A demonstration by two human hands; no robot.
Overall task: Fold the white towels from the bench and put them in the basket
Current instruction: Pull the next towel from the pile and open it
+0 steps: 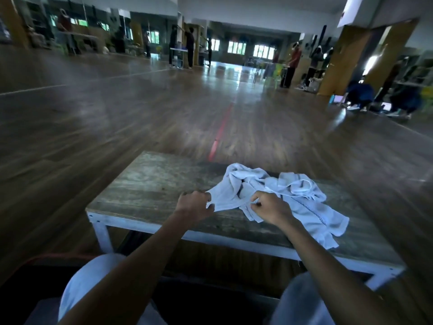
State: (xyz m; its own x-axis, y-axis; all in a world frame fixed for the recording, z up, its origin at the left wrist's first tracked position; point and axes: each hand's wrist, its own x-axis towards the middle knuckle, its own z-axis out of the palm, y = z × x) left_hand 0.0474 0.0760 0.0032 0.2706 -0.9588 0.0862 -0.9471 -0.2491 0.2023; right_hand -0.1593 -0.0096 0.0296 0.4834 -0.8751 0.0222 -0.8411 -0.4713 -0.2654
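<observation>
Crumpled white towels (pixel 302 195) lie in a heap on the right half of a worn wooden bench (pixel 150 184) with a white metal frame. My left hand (pixel 194 205) pinches the near left corner of a towel (pixel 225 198) at the heap's left side. My right hand (pixel 269 208) pinches the same towel's near edge a little to the right. The strip of cloth between my hands is pulled fairly taut just above the bench top. One towel with a dark stitched stripe (pixel 323 221) trails toward the bench's front right. No basket is in view.
My knees in light trousers (pixel 93 285) sit just in front of the bench. An orange cable (pixel 54 256) runs on the floor at lower left. Beyond the bench lies a wide wooden floor with a red line (pixel 220 132). People and tables stand far off along the walls.
</observation>
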